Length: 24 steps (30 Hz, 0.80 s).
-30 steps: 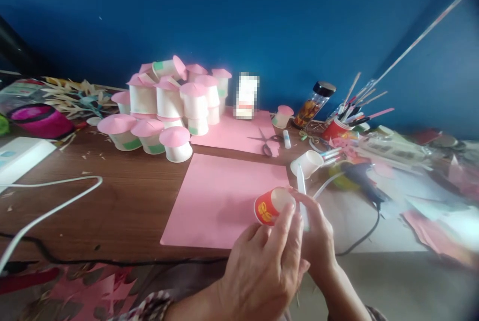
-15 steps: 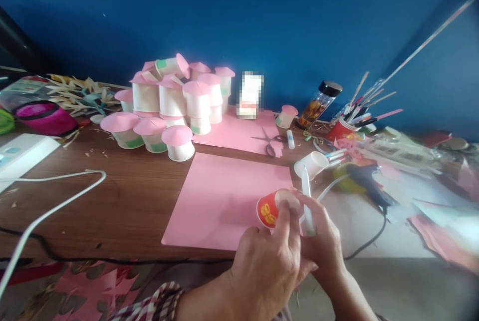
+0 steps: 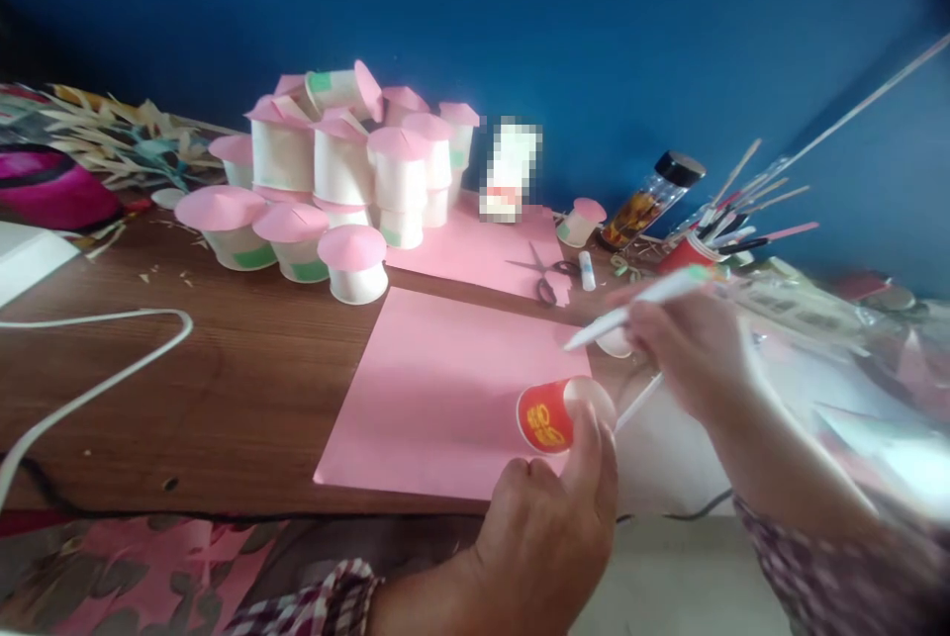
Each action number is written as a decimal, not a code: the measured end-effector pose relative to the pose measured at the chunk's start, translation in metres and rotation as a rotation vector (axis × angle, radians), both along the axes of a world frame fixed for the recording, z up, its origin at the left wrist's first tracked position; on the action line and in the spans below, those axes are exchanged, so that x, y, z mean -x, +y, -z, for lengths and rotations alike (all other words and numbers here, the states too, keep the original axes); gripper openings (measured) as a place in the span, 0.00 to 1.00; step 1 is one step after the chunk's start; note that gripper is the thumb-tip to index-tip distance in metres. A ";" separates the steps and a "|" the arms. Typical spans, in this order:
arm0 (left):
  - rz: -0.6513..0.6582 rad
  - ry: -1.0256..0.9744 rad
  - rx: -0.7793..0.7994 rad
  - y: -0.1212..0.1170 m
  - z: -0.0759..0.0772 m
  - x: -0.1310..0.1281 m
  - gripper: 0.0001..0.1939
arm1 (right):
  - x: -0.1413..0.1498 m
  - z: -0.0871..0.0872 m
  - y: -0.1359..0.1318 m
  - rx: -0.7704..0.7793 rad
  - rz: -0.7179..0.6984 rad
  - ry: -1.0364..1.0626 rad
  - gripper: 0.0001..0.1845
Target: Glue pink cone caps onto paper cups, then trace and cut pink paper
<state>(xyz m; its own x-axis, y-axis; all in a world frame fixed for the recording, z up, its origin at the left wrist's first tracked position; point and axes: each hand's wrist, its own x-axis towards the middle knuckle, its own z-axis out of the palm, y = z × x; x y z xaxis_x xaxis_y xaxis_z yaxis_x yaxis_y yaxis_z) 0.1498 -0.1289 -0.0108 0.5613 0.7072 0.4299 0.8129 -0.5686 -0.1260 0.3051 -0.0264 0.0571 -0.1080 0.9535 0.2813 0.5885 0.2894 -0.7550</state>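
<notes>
My left hand (image 3: 549, 542) grips a small red paper cup (image 3: 544, 415) with yellow lettering, two fingers reaching into its pale mouth; the thumb is hidden. The cup lies tilted on its side over a pink paper sheet (image 3: 423, 389). Raised to the right of it, my right hand (image 3: 694, 349) pinches a slim white pen-shaped tool (image 3: 603, 327), its tip pointing left and down. Motion blurs the tool, so its exact kind is unclear. A white paper cup (image 3: 615, 339) shows partly below the right hand.
Several white cups with pink cone tops (image 3: 397, 146) stand stacked at the back left. Scissors (image 3: 545, 278) and a glue stick (image 3: 587, 271) lie behind the sheet. A jar (image 3: 653, 201) and a red cup of pens (image 3: 687, 255) stand at the back right. A white cable (image 3: 96, 369) crosses the left.
My right hand has left the cup and risen up and to the right, now with the white tool in its fingers. My left hand still holds the red cup.
</notes>
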 end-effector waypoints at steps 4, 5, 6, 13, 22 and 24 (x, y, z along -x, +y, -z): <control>-0.003 -0.039 -0.024 0.002 0.000 0.001 0.27 | 0.032 0.013 0.039 0.267 -0.351 -0.160 0.11; -0.004 -0.045 -0.025 0.002 0.001 0.002 0.27 | 0.037 0.016 0.043 0.307 -0.404 -0.212 0.12; -0.005 -0.051 -0.024 0.002 0.001 0.002 0.26 | 0.042 0.019 0.045 0.328 -0.441 -0.273 0.12; -0.005 -0.090 -0.044 0.004 0.004 0.002 0.25 | 0.053 0.023 0.037 0.282 -0.448 -0.497 0.21; -0.058 -0.134 -0.216 0.007 0.021 -0.004 0.23 | 0.043 0.029 0.043 0.309 -0.383 -0.231 0.09; -0.071 -0.126 -0.217 0.010 0.025 -0.004 0.23 | 0.040 0.029 0.045 0.333 -0.378 -0.169 0.10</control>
<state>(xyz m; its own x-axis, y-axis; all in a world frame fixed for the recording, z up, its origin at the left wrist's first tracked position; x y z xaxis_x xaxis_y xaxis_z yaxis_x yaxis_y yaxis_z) 0.1540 -0.1194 -0.0361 0.4455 0.6263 0.6397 0.8670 -0.4799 -0.1338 0.2649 0.0189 0.0285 -0.4794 0.8738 -0.0812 0.6105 0.2657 -0.7461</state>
